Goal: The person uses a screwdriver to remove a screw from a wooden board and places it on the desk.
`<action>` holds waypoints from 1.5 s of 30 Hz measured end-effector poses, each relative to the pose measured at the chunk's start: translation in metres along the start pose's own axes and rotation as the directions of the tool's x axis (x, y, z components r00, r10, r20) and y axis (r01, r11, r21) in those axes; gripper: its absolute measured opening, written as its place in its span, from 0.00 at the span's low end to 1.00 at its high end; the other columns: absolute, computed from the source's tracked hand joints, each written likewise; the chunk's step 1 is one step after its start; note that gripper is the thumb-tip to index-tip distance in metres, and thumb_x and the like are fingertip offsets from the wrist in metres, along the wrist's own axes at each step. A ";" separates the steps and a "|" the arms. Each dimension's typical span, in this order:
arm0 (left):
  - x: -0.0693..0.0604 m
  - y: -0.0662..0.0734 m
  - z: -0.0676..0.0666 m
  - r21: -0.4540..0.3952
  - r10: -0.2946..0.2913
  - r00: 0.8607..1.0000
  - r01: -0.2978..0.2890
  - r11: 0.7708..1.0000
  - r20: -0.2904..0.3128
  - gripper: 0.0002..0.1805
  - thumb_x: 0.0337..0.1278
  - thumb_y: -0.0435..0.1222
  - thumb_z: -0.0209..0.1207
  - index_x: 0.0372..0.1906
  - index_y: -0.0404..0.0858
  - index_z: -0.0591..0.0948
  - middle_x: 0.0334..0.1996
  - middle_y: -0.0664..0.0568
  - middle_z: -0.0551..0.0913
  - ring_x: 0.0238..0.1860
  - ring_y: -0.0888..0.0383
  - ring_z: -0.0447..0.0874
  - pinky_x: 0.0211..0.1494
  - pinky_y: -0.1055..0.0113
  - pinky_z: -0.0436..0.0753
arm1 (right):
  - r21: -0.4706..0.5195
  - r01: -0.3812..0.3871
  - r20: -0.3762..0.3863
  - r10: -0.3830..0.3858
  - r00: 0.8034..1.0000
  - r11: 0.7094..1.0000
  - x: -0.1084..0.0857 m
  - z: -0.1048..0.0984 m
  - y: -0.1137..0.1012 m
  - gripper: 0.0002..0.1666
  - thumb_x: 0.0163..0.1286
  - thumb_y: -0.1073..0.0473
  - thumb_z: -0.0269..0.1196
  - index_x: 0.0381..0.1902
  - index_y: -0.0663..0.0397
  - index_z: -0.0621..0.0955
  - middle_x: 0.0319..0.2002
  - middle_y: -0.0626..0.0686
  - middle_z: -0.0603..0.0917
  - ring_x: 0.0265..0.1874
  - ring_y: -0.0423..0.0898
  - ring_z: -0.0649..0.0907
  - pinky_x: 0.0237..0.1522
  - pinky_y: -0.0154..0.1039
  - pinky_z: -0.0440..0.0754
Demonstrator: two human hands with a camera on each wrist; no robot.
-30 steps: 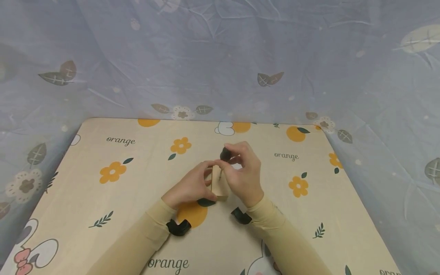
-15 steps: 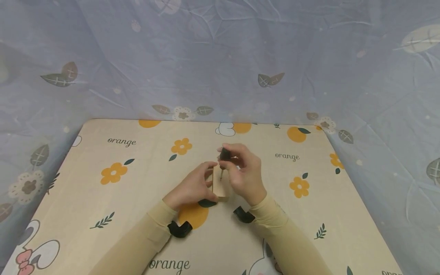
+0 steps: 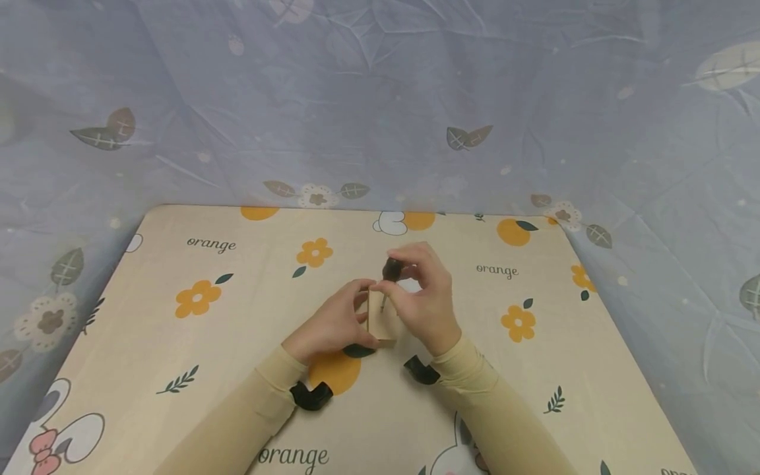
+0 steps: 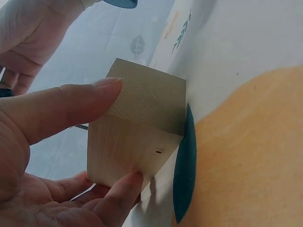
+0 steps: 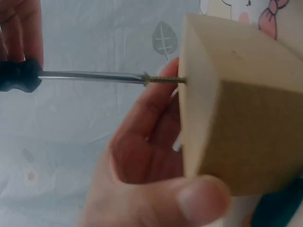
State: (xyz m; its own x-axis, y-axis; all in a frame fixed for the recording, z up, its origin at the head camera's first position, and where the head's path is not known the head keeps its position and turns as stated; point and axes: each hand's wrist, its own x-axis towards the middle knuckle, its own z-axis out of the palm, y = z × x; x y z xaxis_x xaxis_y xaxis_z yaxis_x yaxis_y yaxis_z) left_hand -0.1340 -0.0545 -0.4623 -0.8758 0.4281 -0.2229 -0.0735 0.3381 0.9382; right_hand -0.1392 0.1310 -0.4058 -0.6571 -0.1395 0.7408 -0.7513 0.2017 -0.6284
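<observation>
A pale wooden block (image 3: 381,328) stands on the printed tabletop. My left hand (image 3: 332,321) grips its left side; in the left wrist view the thumb lies across one face of the block (image 4: 147,97), with other fingers underneath. My right hand (image 3: 429,300) pinches the dark handle of a screwdriver (image 3: 392,268) above the block. In the right wrist view, the steel shaft of the screwdriver (image 5: 94,76) meets the head of a brass-coloured screw (image 5: 163,79). The tip of that screw is at the block's upper face, with much of its thread showing outside.
Black curved pieces lie by the sleeves, one near the left (image 3: 311,396) and one near the right (image 3: 421,371). The table covering (image 3: 237,356) has printed oranges, flowers and rabbits. A grey-blue patterned curtain (image 3: 380,99) hangs behind and beside the table.
The right fingers have shifted round the screwdriver's handle, and the handle's tilt has altered slightly. The left hand and the block keep their place.
</observation>
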 end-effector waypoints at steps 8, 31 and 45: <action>0.000 -0.001 -0.001 -0.021 0.012 1.000 -0.012 1.000 0.002 0.60 0.37 0.23 0.82 0.80 0.44 0.65 0.82 0.49 0.67 0.82 0.46 0.69 0.73 0.56 0.84 | -0.012 0.006 0.011 -0.006 1.000 1.000 0.003 -0.002 0.000 0.27 0.53 0.81 0.77 0.51 0.65 0.85 0.37 0.60 0.85 0.34 0.48 0.86 0.34 0.30 0.91; 0.000 -0.002 -0.002 -0.003 0.003 1.000 -0.003 1.000 0.011 0.60 0.39 0.27 0.84 0.81 0.43 0.64 0.82 0.48 0.67 0.81 0.43 0.70 0.74 0.52 0.84 | -0.043 -0.022 0.036 0.024 0.999 0.999 0.002 -0.007 0.001 0.32 0.50 0.78 0.82 0.53 0.61 0.84 0.43 0.60 0.83 0.39 0.50 0.85 0.36 0.38 0.95; -0.001 0.001 -0.001 -0.022 0.004 1.000 -0.004 1.000 0.011 0.61 0.37 0.24 0.82 0.81 0.40 0.63 0.82 0.47 0.66 0.82 0.45 0.69 0.74 0.54 0.84 | -0.028 0.003 0.007 -0.003 1.000 1.000 0.001 -0.004 -0.002 0.25 0.57 0.81 0.74 0.53 0.65 0.86 0.40 0.61 0.86 0.33 0.52 0.88 0.32 0.34 0.94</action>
State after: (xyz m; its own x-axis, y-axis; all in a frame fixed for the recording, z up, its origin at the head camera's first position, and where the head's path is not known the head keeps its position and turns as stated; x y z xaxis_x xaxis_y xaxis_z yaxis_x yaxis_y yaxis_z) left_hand -0.1340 -0.0556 -0.4612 -0.8707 0.4388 -0.2223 -0.0809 0.3181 0.9446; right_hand -0.1385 0.1338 -0.4027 -0.6551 -0.1465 0.7412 -0.7515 0.2280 -0.6191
